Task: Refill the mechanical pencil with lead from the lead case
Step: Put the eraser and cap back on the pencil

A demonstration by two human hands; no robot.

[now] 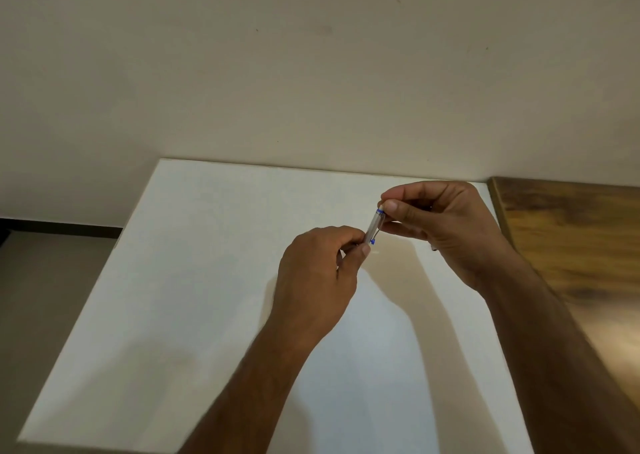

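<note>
A clear mechanical pencil (374, 226) with blue trim and a clip is held tilted above the white table (207, 280). My left hand (318, 273) grips its lower barrel, hiding the tip. My right hand (440, 225) pinches at the pencil's blue top end with thumb and forefinger. A small dark object, only partly visible, pokes out beneath my right palm (433, 248); I cannot tell if it is the lead case. No lead is visible.
The white table meets a cream wall (311, 72) at the back. A wooden surface (571, 239) adjoins the table on the right. Grey floor (52, 280) lies past the table's left edge.
</note>
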